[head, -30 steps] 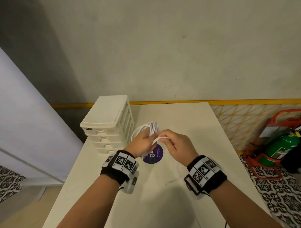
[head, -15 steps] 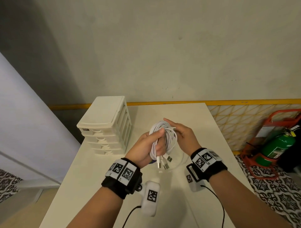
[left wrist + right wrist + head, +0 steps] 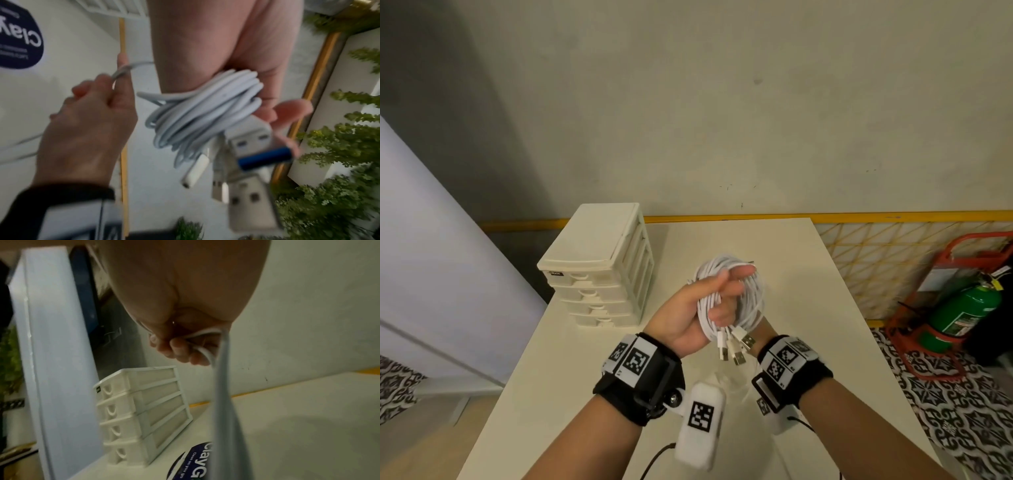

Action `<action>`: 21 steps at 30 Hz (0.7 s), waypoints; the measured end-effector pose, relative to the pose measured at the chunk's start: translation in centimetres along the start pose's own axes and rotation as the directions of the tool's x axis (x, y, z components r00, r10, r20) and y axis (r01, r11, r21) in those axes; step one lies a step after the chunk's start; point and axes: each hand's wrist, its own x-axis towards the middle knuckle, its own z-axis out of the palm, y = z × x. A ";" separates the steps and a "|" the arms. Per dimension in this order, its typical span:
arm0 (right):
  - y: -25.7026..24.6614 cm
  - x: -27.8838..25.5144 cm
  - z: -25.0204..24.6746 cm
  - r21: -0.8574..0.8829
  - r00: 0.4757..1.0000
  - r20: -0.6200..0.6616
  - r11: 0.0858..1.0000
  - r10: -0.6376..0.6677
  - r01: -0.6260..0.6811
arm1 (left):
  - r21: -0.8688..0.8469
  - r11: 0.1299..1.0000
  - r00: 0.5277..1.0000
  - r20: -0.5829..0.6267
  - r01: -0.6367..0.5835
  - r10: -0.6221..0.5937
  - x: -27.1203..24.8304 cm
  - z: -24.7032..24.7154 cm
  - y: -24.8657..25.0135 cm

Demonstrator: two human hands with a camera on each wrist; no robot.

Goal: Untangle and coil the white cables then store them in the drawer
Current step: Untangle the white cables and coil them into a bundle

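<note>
Gripping coiled white cables in left hand, right hand pinching a strand, drawer unit closed

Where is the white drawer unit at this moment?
In the head view the drawer unit stands on the left side of the table, near the far edge, left of the coiled white cables in the left hand.

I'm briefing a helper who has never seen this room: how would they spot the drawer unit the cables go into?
Start at the white table against the wall. At its far left corner, left of the left hand holding the coiled white cables, stands the drawer unit. It is a cream plastic tower of four stacked drawers with scooped handles, all closed, the only box standing on the table.
</note>
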 end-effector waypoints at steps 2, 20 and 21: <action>0.5 0.1 -0.3 -0.182 1.000 0.000 0.983 -0.024 0.023 | 0.003 1.000 1.000 -0.011 -0.022 0.022 -0.1 -0.5 0.9; 4.5 0.3 -2.9 -0.184 0.961 -0.219 0.974 -0.170 0.130 | 0.159 0.987 0.939 -0.342 0.021 0.035 -0.3 -1.8 3.5; 4.8 -0.1 -2.2 -0.163 0.971 -0.169 0.976 -0.170 0.142 | 0.090 0.996 0.940 -0.337 -0.029 0.058 -0.1 -1.9 3.8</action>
